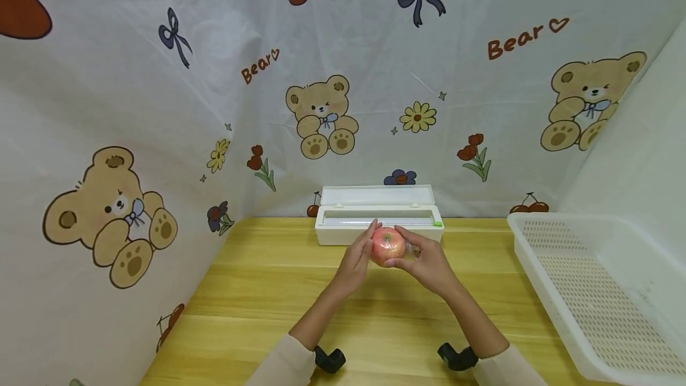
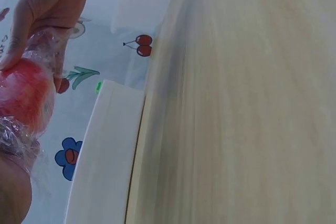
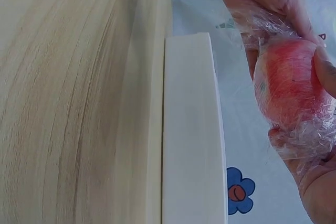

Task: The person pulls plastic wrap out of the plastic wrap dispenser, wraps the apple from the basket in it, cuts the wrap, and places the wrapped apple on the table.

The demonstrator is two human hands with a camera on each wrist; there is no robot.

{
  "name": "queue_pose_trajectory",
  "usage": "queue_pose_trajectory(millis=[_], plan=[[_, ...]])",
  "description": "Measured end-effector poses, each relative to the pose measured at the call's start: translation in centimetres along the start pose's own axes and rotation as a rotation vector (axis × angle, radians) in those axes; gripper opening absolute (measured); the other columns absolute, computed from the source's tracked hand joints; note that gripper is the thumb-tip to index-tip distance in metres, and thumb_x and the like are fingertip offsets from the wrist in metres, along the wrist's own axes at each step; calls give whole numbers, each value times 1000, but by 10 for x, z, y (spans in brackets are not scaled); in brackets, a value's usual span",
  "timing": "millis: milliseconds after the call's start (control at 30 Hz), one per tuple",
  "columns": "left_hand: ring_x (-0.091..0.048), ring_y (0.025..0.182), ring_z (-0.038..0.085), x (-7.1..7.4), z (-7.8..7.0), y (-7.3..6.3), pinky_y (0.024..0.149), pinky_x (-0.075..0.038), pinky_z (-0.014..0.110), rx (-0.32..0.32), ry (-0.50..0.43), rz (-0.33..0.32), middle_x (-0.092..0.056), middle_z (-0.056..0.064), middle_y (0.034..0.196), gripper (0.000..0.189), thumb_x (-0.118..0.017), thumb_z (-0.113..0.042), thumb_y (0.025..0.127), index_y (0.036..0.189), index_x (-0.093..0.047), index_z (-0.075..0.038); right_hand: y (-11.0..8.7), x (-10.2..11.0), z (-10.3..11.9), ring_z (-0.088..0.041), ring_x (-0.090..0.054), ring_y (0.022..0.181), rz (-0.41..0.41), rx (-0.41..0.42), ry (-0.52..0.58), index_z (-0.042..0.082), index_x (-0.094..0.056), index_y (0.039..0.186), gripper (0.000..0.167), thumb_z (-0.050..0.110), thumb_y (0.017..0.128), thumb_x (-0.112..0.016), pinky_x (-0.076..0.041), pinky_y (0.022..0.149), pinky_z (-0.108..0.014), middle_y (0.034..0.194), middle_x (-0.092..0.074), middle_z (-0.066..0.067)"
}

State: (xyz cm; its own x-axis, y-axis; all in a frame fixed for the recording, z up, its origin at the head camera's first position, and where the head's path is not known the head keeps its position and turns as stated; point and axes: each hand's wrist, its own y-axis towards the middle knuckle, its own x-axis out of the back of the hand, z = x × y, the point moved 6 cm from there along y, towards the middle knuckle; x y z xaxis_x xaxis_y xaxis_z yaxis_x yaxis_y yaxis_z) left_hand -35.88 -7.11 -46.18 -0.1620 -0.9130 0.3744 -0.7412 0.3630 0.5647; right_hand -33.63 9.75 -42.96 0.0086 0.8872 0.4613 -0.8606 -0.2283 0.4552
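Both hands hold a red apple (image 1: 388,245) wrapped in clear plastic film, raised in front of a white box. The left hand (image 1: 355,260) has its fingers along the apple's left side, and its thumb lies on the near side. Across from it, the right hand (image 1: 429,260) grips the apple between thumb and fingers. Crumpled film (image 3: 310,137) bunches at the apple's two ends beside the palms. Behind the hands stands the white cling film dispenser (image 1: 343,236), its lid (image 1: 377,196) raised and a green slider (image 1: 437,224) at its right end.
A white perforated basket (image 1: 541,290) stands at the right of the wooden table (image 1: 257,290). A bear-printed cloth (image 1: 370,46) hangs behind and at the left. Black wrist mounts (image 1: 329,360) sit at the sleeves.
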Motion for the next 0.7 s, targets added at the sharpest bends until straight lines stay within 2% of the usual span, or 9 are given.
queue_pose_trajectory(millis=[133, 200, 367, 467, 600, 700], plan=[[-31, 149, 34, -1, -4, 0, 120, -28, 47, 8, -3, 33, -37, 22, 159, 50, -28, -3, 111, 160, -21, 0, 0, 0, -2, -35, -61, 125, -1, -1, 15, 4, -57, 143, 77, 26, 77, -90, -56, 94, -48, 137, -63, -14], [-29, 150, 34, 2, -7, 1, 121, -27, 45, 19, -41, 62, -35, 21, 160, 49, -23, -5, 112, 160, -22, -1, 0, 0, -3, -35, -60, 125, 0, -9, 22, 5, -57, 144, 77, 26, 78, -90, -56, 95, -49, 138, -63, -14], [-34, 148, 29, 19, -8, 3, 120, -29, 34, 41, -250, 89, -42, 17, 157, 50, -13, -17, 113, 159, -32, -7, 0, -2, -4, -36, -59, 127, 12, -28, 36, 9, -58, 144, 75, 29, 79, -89, -54, 98, -53, 140, -61, -14], [-37, 147, 27, 25, -4, 5, 119, -31, 32, 36, -316, 96, -46, 14, 155, 51, -18, -25, 114, 157, -35, -4, 1, -3, -4, -36, -58, 128, 24, -35, 41, 10, -58, 144, 75, 29, 79, -89, -52, 99, -54, 141, -60, -14], [-34, 149, 21, 25, 3, 4, 120, -30, 31, 59, -308, 136, -45, 7, 157, 50, -26, -27, 114, 157, -35, -3, 0, -4, -4, -36, -58, 128, 30, -35, 43, 9, -58, 144, 75, 27, 78, -89, -53, 99, -53, 141, -60, -14], [-31, 150, 17, 21, 7, 3, 121, -28, 32, 94, -302, 159, -43, 3, 158, 51, -29, -32, 113, 160, -31, -10, -1, -2, 2, -37, -59, 127, 21, -36, 46, 7, -58, 144, 74, 22, 78, -90, -54, 97, -52, 141, -60, -16]])
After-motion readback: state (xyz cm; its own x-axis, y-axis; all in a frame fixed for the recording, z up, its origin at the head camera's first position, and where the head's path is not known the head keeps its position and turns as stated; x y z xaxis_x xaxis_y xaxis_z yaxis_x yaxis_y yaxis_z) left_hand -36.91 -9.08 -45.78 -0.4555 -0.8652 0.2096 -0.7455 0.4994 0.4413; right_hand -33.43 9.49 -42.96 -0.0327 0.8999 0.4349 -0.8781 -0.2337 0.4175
